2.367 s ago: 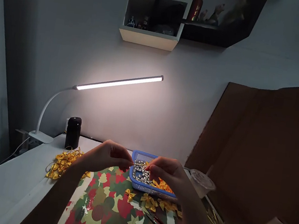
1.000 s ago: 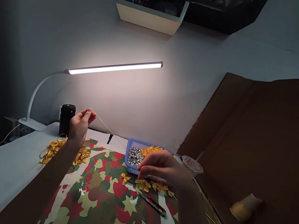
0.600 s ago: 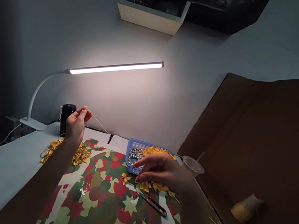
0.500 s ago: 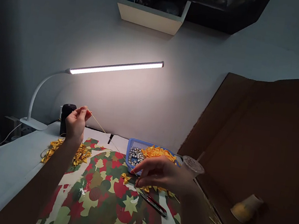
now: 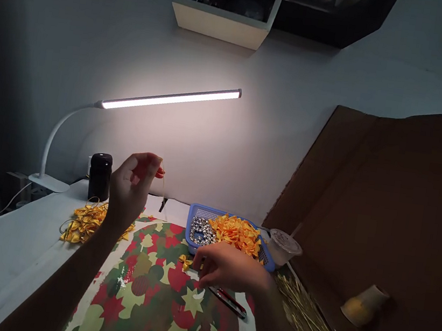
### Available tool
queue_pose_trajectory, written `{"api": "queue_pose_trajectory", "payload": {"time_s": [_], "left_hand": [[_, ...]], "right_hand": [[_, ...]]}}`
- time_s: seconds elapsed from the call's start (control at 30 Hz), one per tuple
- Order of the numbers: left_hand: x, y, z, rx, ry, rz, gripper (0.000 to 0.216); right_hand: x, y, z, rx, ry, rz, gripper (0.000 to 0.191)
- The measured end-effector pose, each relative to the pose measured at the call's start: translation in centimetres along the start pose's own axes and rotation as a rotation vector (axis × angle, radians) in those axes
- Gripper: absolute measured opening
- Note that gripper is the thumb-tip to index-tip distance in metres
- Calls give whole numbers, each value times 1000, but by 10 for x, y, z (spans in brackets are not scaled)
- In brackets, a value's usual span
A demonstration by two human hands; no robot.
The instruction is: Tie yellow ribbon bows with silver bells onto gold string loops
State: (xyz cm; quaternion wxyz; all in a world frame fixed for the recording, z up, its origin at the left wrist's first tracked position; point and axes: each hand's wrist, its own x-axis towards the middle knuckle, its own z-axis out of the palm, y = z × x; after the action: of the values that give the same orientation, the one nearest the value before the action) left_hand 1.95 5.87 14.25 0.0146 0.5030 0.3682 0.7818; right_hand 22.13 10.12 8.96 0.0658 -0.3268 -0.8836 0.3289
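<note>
My left hand (image 5: 131, 183) is raised above the table, thumb and fingertips pinching a thin yellow cord (image 5: 164, 182) that hangs slack below them. Over the patterned sheet, my right hand (image 5: 232, 267) is low with its fingers curled in; whatever lies at its fingertips cannot be made out. Just left of those fingertips lies a small gold ribbon bow (image 5: 184, 262). A dark, red-edged cutting tool (image 5: 229, 302) rests below the right hand. Behind that hand stands a blue basket (image 5: 190, 245) with silver beads (image 5: 201, 229) and orange-yellow bows (image 5: 236, 232).
A pile of gold bows (image 5: 83, 223) lies left of the sheet (image 5: 150, 297). Further back are a black jar (image 5: 99, 179) and a lit lamp (image 5: 173, 98). To the right are a lidded plastic cup (image 5: 284, 245), gold cords (image 5: 306, 323) and a cardboard panel (image 5: 395, 199).
My left hand has moved right and turned, and the cord, earlier stretched taut toward my right hand, now hangs slack. My right hand has shifted slightly down and left.
</note>
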Motion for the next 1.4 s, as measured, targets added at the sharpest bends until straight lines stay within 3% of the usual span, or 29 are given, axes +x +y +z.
{"api": "queue_pose_trajectory", "payload": {"time_s": [0.1,0.27,0.37,0.47,0.63,0.8,0.97,1.07,1.17,1.27,1.4], "left_hand": [[-5,7,1,-19,-75,-5,12],[-10,8,2,-73,-336,-139,13],[-13,8,5,-137,-562,-290,14],[-15,7,6,-236,-756,-426,17],[-15,0,5,-305,-880,-511,19],[-15,-5,4,-333,-934,-597,17],[-16,-10,5,-320,-948,-630,21],[-15,-13,5,-255,-989,-633,23],[-13,-15,4,-201,-1019,-604,22],[-13,-13,4,-114,-957,-546,21],[-17,-7,6,-70,-913,-484,20]], "right_hand": [[3,-7,1,-23,150,-89,8],[-6,-32,5,-367,925,-583,22],[-13,-42,9,-549,1044,-668,37],[-15,-47,10,-707,1113,-704,31],[-13,-46,8,-768,1122,-700,18],[-13,-47,7,-649,1041,-667,18],[-16,-45,4,-262,836,-704,14],[-19,-43,3,-9,712,-608,8],[-21,-43,3,310,661,-497,6],[-19,-43,0,666,619,-455,12],[-15,-40,-5,886,617,-449,14]]}}
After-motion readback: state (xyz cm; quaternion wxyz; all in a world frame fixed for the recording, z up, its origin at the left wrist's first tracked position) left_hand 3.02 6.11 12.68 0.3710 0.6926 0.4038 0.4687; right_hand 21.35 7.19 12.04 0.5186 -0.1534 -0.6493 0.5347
